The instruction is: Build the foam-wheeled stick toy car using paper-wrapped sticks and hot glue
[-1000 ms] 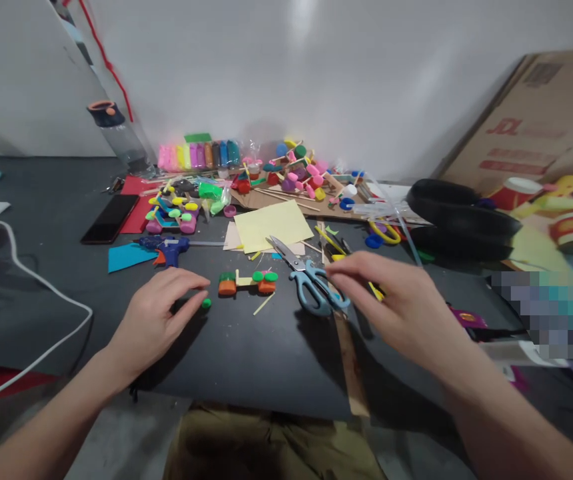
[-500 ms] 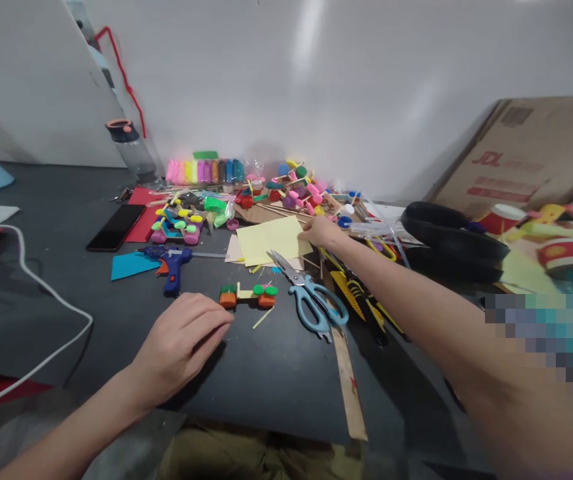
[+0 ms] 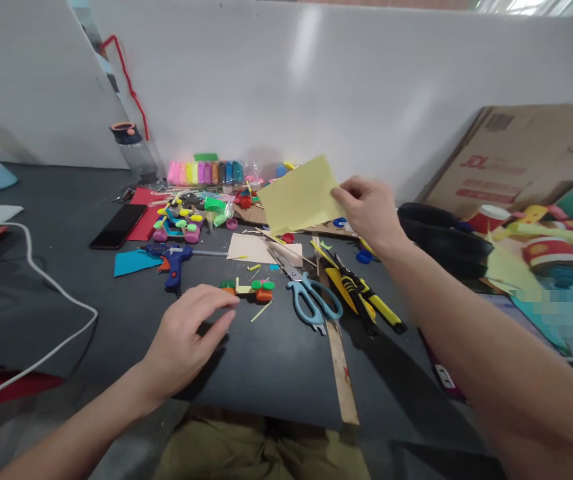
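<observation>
Pinched by one edge, a sheet of yellow paper [image 3: 299, 195] hangs in the air from my right hand [image 3: 369, 210] above the back of the table. My left hand [image 3: 189, 337] hovers near the table with thumb and fingers apart and nothing between them. Just beyond its fingertips lies a small clay model [image 3: 261, 291] with orange blocks and green discs, partly covered by the hand. Blue-handled scissors [image 3: 311, 293] rest under my right forearm's left side, blades pointing away. A pale sheet [image 3: 239, 247] lies flat behind the scissors.
A blue glue gun [image 3: 174, 263], a black phone [image 3: 118, 227] and a water bottle [image 3: 134, 153] stand or lie left. Yellow-black cutters [image 3: 351, 293] and a wooden strip [image 3: 340, 373] are right of the scissors. A cardboard box [image 3: 521, 153] leans against the wall.
My right hand has lifted the yellow paper off the table, uncovering the pale sheet beneath. The thumb and fingers of my left hand have spread apart.
</observation>
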Tool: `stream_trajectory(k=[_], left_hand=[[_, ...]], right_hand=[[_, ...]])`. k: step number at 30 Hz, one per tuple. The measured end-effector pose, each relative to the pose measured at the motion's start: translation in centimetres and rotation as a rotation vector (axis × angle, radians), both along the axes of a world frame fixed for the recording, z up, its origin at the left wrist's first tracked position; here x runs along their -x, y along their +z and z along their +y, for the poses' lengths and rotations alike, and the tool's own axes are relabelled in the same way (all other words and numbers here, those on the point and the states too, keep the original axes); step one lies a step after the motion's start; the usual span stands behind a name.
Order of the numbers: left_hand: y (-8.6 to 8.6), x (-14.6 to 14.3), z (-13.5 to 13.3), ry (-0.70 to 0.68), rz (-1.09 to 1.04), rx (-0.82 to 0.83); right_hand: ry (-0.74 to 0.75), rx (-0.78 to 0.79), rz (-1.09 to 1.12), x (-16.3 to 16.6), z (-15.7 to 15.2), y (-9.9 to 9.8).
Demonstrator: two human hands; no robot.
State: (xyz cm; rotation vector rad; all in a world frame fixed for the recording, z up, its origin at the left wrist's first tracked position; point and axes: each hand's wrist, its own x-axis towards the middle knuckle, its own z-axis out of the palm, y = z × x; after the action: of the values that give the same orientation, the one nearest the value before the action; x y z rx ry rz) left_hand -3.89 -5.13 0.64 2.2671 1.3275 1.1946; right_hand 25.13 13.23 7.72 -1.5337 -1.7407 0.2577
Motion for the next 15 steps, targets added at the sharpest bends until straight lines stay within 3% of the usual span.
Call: stream_trajectory(k=[2, 4, 7, 15], left_hand=[[0.3, -0.7, 0.1, 0.059, -0.147, 0.144], [0.5, -1.6, 0.4, 0.099, -0.424, 0.345], [0.9, -2.9, 1.2, 0.054, -0.807, 0.539], [1.5, -6.0, 1.0, -0.143, -0.924, 0.714]], right_hand=[[0.04, 0.02, 0.139, -0.4, -1.7, -0.2], [0.075, 0.045, 0.271, -0.6, -3.7, -0.8], [0.108, 0.089, 0.454, -0.9, -6.7, -1.9], [0.113, 0.166, 0.829, -0.9, -12.7, -3.5]])
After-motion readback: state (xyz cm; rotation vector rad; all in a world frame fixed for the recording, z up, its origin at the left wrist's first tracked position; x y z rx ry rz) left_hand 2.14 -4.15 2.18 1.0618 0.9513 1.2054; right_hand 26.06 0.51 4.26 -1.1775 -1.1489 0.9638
